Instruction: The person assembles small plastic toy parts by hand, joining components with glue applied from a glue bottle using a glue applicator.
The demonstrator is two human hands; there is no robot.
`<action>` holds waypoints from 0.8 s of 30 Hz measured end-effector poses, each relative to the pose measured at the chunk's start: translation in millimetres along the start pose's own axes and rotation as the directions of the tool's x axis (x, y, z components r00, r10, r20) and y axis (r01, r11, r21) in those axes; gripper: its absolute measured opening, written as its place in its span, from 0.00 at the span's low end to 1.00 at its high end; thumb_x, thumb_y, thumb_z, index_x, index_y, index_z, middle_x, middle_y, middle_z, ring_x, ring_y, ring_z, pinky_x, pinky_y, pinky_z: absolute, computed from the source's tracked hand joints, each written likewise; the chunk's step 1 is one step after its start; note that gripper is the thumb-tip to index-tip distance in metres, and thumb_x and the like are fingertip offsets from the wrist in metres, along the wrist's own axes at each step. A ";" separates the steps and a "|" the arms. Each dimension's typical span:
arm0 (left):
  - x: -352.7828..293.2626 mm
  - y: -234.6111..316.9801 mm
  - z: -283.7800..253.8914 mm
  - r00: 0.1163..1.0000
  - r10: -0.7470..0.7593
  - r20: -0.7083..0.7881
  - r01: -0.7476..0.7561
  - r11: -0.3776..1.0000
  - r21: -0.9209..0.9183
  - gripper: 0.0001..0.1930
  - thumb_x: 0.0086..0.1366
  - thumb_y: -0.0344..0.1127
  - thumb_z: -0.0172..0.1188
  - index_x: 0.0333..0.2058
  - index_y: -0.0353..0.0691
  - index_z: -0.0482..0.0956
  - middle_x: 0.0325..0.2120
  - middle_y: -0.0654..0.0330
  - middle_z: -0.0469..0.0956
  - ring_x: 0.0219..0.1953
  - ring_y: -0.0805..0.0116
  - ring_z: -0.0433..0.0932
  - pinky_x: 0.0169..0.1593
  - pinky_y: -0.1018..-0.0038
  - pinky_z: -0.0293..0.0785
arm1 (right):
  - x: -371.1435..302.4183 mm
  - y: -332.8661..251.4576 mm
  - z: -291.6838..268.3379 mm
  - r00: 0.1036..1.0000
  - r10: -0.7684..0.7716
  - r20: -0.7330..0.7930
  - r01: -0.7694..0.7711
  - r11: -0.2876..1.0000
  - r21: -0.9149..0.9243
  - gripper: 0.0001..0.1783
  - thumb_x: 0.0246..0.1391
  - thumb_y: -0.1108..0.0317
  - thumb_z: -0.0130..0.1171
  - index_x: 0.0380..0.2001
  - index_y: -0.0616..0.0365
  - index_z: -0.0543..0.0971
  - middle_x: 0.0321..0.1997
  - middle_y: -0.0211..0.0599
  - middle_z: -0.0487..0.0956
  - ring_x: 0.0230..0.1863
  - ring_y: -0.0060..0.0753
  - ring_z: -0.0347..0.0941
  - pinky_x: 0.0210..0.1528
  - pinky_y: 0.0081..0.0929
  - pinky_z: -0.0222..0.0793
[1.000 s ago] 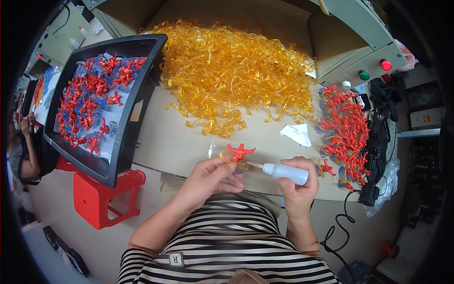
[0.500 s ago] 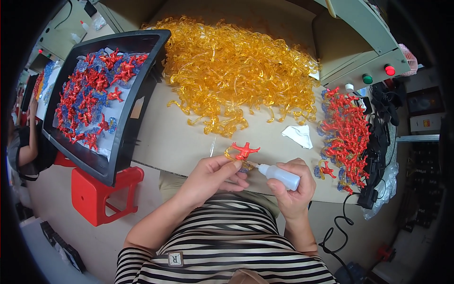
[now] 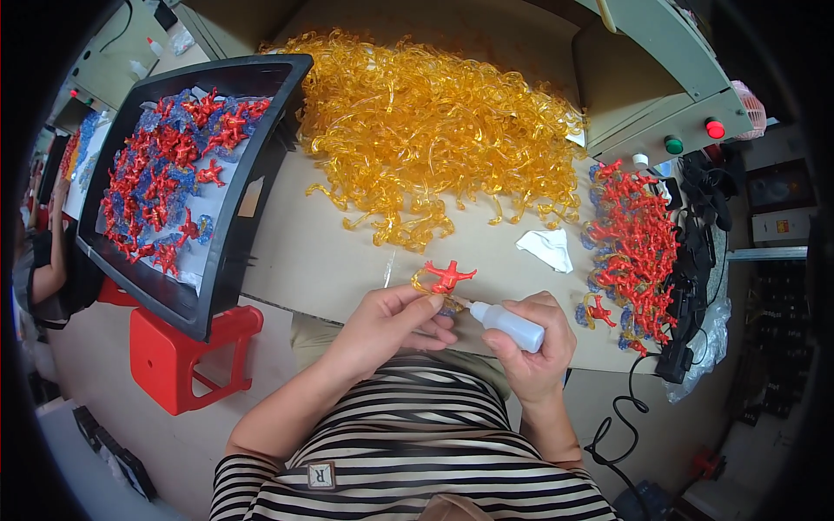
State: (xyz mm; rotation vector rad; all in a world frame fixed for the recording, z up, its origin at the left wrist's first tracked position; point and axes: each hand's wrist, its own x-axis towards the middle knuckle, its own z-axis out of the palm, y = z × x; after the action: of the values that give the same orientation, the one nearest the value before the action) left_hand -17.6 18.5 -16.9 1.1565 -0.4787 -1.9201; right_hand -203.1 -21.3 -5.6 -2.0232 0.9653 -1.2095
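Note:
My left hand [image 3: 391,326] pinches a small red plastic figure [image 3: 450,276] with a clear yellow curl beside it and a bluish base partly hidden by the fingers. My right hand [image 3: 537,339] is wrapped round a white squeeze bottle [image 3: 511,325], tilted so its narrow nozzle meets or nearly meets the figure's lower part; whether they touch I cannot tell. Beyond both hands spreads a big heap of clear yellow curled plastic pieces [image 3: 434,130]. Several red figures with blue bases [image 3: 638,252] lie piled on the table to the right.
A black tray [image 3: 228,226] holding more red and blue figures stands at the left, above a red stool [image 3: 165,356]. A crumpled white tissue [image 3: 547,250] lies right of centre. Black cables [image 3: 695,286] run along the right edge. At far left another person's arm [image 3: 52,260] shows.
My right hand and the bottle have shifted very slightly left and toward the figure. My left hand keeps the figure in nearly the same place.

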 end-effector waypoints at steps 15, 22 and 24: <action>0.4 -1.2 -0.4 1.000 -0.009 -0.008 0.009 1.000 -0.016 0.16 0.64 0.39 0.48 0.41 0.29 0.71 0.32 0.53 0.73 0.33 0.66 0.77 0.38 0.76 0.77 | 3.2 -6.9 4.8 0.989 -0.146 0.002 0.146 0.984 -0.102 0.23 0.27 0.65 0.73 0.30 0.59 0.74 0.24 0.36 0.74 0.21 0.33 0.68 0.21 0.23 0.63; -0.2 0.3 0.4 1.000 -0.015 -0.014 0.015 1.000 -0.008 0.16 0.64 0.38 0.48 0.41 0.30 0.71 0.33 0.53 0.73 0.33 0.66 0.77 0.38 0.76 0.76 | 4.3 -9.7 5.7 0.986 -0.168 0.003 0.168 0.978 -0.122 0.24 0.27 0.65 0.73 0.30 0.58 0.74 0.22 0.34 0.74 0.20 0.32 0.67 0.20 0.23 0.62; -0.2 -0.1 0.1 1.000 -0.015 -0.013 0.015 1.000 -0.014 0.16 0.64 0.38 0.48 0.41 0.30 0.71 0.33 0.53 0.74 0.33 0.66 0.77 0.38 0.76 0.76 | 4.2 -10.0 5.6 0.986 -0.166 0.006 0.166 0.978 -0.123 0.24 0.27 0.65 0.73 0.30 0.58 0.74 0.22 0.34 0.73 0.20 0.32 0.67 0.20 0.23 0.62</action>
State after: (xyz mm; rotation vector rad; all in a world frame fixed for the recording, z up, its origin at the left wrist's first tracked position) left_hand -17.8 18.8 -16.8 1.1662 -0.4495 -1.9245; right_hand -193.9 -18.4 1.8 -2.2369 0.9072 -1.2689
